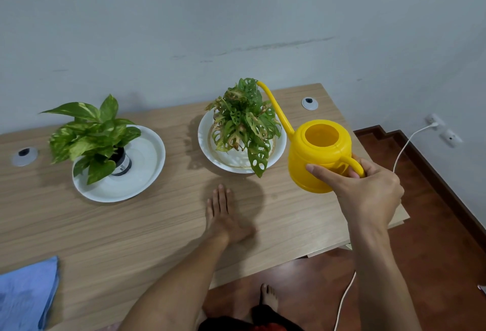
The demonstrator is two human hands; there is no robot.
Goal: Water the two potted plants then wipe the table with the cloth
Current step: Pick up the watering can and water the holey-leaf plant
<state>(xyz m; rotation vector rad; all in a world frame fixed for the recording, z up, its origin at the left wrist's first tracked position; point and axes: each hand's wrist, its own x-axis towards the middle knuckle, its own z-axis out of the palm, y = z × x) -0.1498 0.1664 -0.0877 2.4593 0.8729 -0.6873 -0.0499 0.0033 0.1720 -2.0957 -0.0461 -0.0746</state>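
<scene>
Watering can (319, 154), yellow, hangs above the desk (157, 225), gripped at handle and body by the right hand (365, 188), its spout tip over the holey-leaved plant (244, 123) in its white saucer (278, 152). The left hand (223, 215) lies spread flat. Tilting too far could overflow the saucer; the pothos (89, 136) and blue cloth (26, 294) wait.

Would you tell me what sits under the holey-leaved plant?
A white saucer on the table lies under the holey-leaved plant; its leaves cover the pot and the saucer's middle.
</scene>
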